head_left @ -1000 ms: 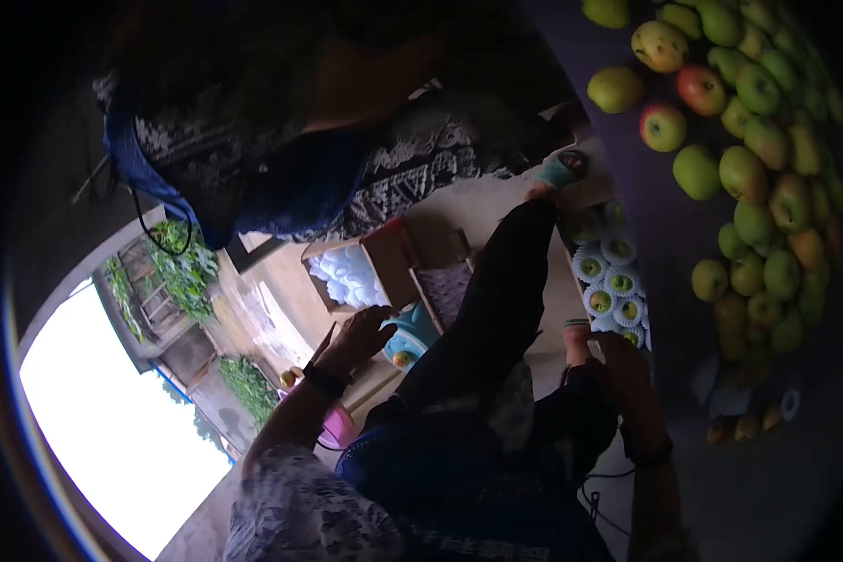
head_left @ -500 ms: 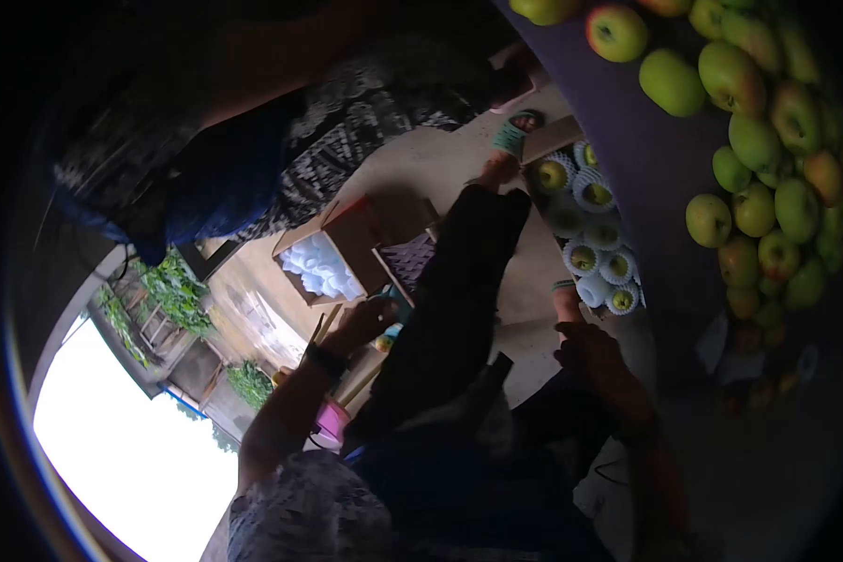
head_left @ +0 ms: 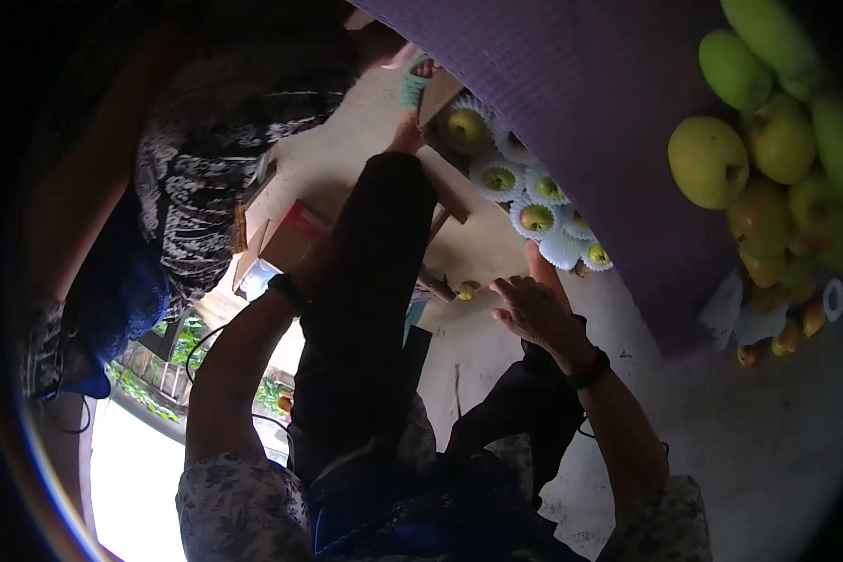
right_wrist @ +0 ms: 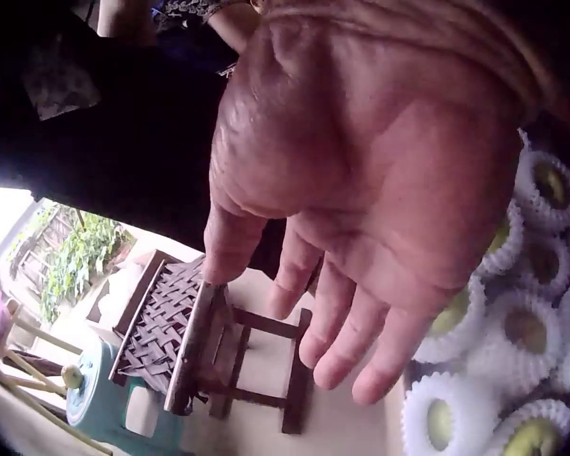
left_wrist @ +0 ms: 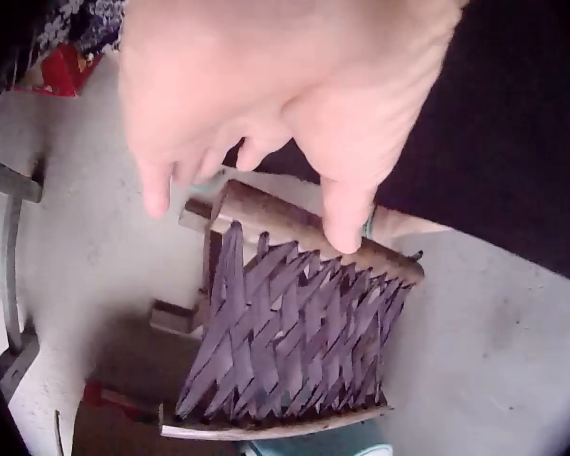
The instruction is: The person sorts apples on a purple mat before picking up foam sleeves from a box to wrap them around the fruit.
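Observation:
My left hand (left_wrist: 285, 95) hangs over a stool with a woven strap seat (left_wrist: 294, 332); its thumb overlaps the stool's wooden rail in the left wrist view, and whether it touches cannot be told. Nothing shows in its loosely bent fingers. In the head view that hand (head_left: 317, 264) is partly hidden beside my dark-trousered leg. My right hand (right_wrist: 361, 180) is empty, palm showing and fingers loosely extended. It is near a box of apples in white foam nets (right_wrist: 522, 332), seen also in the head view as netted apples (head_left: 537, 218).
A purple-covered surface (head_left: 571, 112) holds a pile of green and yellow apples (head_left: 782, 140) at the right. Another person in patterned clothing (head_left: 197, 178) is at the upper left. A teal tub (right_wrist: 100, 399) and an open carton (right_wrist: 123, 294) stand beyond the stool.
The head view has turned and shifted, so the purple surface fills more of it. My left hand appears farther up beside the leg; my right hand's fingers are more spread.

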A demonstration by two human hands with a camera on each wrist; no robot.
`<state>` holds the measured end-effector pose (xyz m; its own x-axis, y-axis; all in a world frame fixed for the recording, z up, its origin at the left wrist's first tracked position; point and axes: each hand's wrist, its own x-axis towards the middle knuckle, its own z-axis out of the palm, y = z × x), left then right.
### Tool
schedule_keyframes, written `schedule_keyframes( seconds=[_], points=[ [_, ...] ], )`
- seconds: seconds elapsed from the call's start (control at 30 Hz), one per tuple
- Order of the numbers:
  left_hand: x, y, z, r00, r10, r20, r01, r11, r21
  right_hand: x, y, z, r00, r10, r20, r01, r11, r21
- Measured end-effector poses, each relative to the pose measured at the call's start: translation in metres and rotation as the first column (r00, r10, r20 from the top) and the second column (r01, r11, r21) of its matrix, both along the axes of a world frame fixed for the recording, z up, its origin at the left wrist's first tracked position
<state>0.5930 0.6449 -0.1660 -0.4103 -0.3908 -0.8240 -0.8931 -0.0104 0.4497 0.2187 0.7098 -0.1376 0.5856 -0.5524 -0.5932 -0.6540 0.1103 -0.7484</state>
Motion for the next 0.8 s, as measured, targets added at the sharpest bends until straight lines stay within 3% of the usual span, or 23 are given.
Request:
schedule_keyframes(
  seconds=[0.33,0.63,0.7,0.8],
  points=[
    [-0.019,0.03,-0.029,0.999,0.012,0.053,-0.018,0.992,0.121,-0.01,0.021,-0.031,0.997,0.045,-0.062,-0.04,0.995,0.092],
    [-0.012,0.062,-0.028,0.994,0.019,0.104,-0.036,0.986,0.162,-0.018,0.024,-0.05,0.999,-0.039,0.001,0.039,0.999,-0.004],
    [-0.01,0.073,-0.026,0.993,0.021,0.118,-0.042,0.983,0.18,-0.017,0.028,-0.054,0.998,-0.015,-0.068,0.023,0.993,0.117],
    [-0.008,0.085,-0.022,0.99,0.027,0.141,-0.055,0.979,0.197,-0.02,0.026,-0.055,0.998,-0.035,-0.045,0.041,0.991,0.131]
  ],
)
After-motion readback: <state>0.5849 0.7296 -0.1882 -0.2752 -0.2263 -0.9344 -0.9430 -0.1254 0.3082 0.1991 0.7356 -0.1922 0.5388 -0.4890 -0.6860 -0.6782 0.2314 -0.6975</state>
